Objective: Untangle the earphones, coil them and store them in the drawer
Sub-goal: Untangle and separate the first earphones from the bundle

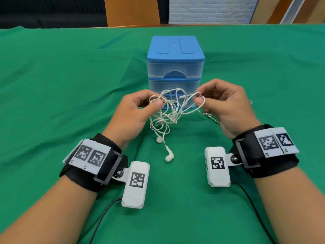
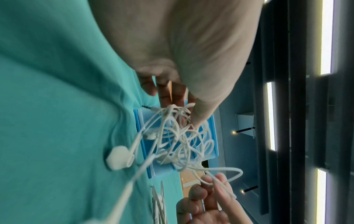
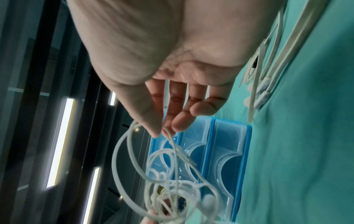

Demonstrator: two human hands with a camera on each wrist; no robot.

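A tangled set of white earphones (image 1: pixel 168 111) hangs in the air between my two hands, in front of the blue drawer unit (image 1: pixel 175 64). My left hand (image 1: pixel 158 101) pinches the knot's left side with thumb and forefinger. At the right, my right hand (image 1: pixel 197 97) pinches a loop of the cord. Two earbuds dangle low, one (image 1: pixel 169 156) touching the cloth. The left wrist view shows the tangle (image 2: pixel 178 139) under my thumb (image 2: pixel 199 118). From the right wrist, the cord loop (image 3: pixel 134 151) runs from my fingertips (image 3: pixel 155 130). The translucent drawers (image 3: pixel 229 151) look shut.
A green cloth (image 1: pixel 70 85) covers the table. More white earphone cable (image 1: pixel 211 118) lies on the cloth under my right hand, seen also as cable (image 3: pixel 262 91) beside the wrist. Black cables (image 1: pixel 105 213) trail from the wrist cameras toward me.
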